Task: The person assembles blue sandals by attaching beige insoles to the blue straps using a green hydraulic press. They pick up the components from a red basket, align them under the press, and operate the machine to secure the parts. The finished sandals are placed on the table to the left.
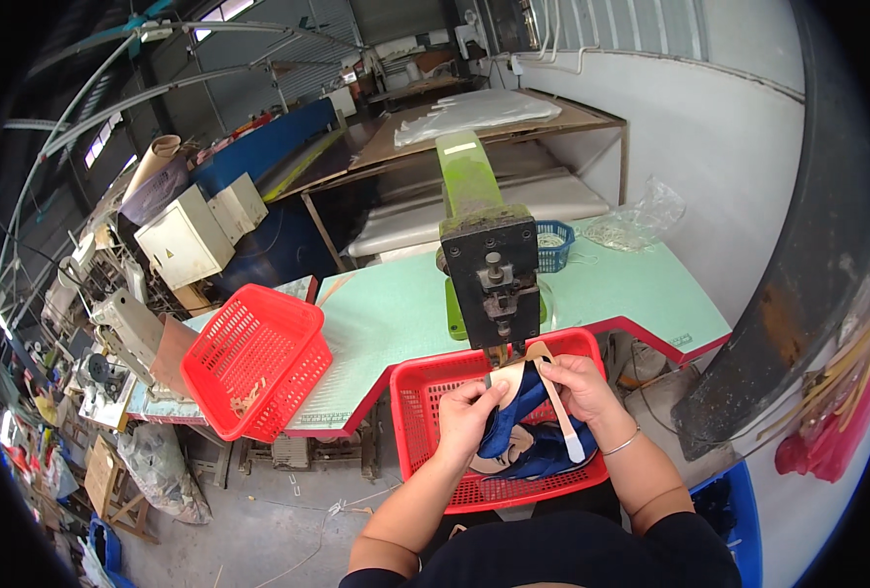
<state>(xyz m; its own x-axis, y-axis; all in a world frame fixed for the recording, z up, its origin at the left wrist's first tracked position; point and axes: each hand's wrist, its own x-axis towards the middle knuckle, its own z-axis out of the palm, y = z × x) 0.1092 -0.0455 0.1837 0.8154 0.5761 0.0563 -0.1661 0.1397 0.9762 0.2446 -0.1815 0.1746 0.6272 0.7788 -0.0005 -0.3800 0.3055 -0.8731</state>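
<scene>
Left hand and right hand raised, pinching blue shoe upper under press

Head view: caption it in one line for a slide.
Both hands, left hand and right hand, hold a blue shoe upper under a green press above a red basket.

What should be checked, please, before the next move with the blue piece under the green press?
1. Both hands on the piece: ok. The left hand and right hand grip the blue shoe piece.
2. Piece placed under the press head: ok, its top edge sits just below the punch.
3. Fingers clear of the punch: cannot tell; the right hand's fingers are very close to it.
4. Tan strap free of tangles: ok, it hangs loose across the piece.
5. Catching basket below: ok, the red basket sits under the hands.
</scene>
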